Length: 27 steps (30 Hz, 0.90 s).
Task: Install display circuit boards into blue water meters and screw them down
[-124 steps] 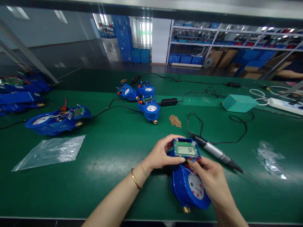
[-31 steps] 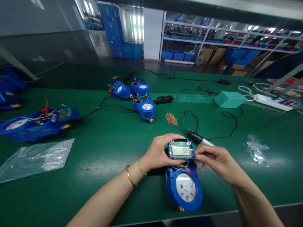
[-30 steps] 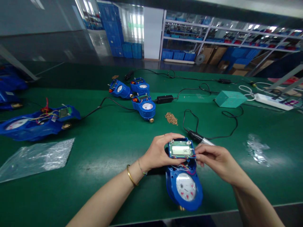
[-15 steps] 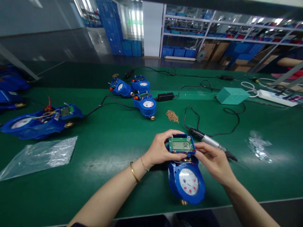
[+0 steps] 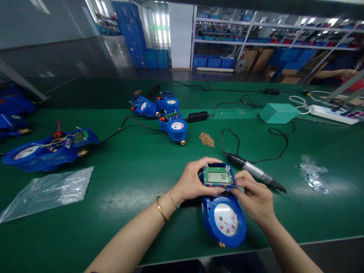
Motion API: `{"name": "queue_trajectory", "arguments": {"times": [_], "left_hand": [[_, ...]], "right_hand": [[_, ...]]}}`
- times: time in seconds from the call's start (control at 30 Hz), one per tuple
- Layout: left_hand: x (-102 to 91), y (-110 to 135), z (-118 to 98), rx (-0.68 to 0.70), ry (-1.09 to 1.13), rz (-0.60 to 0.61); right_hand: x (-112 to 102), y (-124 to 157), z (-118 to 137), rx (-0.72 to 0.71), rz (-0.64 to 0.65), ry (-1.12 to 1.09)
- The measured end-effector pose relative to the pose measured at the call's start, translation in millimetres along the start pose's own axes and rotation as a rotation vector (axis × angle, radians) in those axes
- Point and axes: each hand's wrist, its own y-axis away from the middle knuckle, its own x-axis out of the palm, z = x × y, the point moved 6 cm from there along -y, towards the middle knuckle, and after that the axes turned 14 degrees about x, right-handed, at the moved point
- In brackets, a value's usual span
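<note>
A blue water meter (image 5: 226, 220) with a round white dial lies near the table's front edge. Its display housing (image 5: 217, 176), holding a green circuit board and a screen that reads about 0.2, is tilted up at the far end of the meter. My left hand (image 5: 193, 180) is wrapped round the housing's left side, thumb along the lower edge. My right hand (image 5: 254, 195) is closed at the housing's lower right corner, beside some red wire; the fingertips are partly hidden. Just beyond it lies an electric screwdriver (image 5: 256, 170), untouched.
Several blue water meters (image 5: 178, 127) stand farther back, near a pile of small brass screws (image 5: 207, 139). On the left are an opened meter (image 5: 42, 151) and a plastic bag (image 5: 51, 191). A green box (image 5: 278, 113), power strip (image 5: 332, 114) and small clear pieces (image 5: 313, 174) are to the right.
The right hand's fingers have shifted slightly, with the thumb now closer under the housing's lower right corner. The left hand keeps its grip. At the far right a person's arm has moved.
</note>
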Motion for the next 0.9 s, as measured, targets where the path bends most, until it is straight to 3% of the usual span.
{"name": "queue_trajectory", "arguments": {"times": [0.2,0.4,0.6,0.7,0.9], "left_hand": [[3.2,0,1,-0.032,0.022,0.023],[5.4,-3,-9,0.061,-0.071,0.058],[10.9,3,-14,0.154,-0.117,0.182],[13.1,12,-14,0.118,-0.203,0.235],[12.5,24,-13,0.052,-0.318,0.108]], "right_hand": [[1,-11,5,-0.157,0.157,0.118],[2,-14,7,-0.175,0.112,0.249],[3,-11,4,-0.091,0.023,0.306],[5,-5,-4,0.011,0.014,0.236],[9,1,-15,0.227,0.029,0.133]]}}
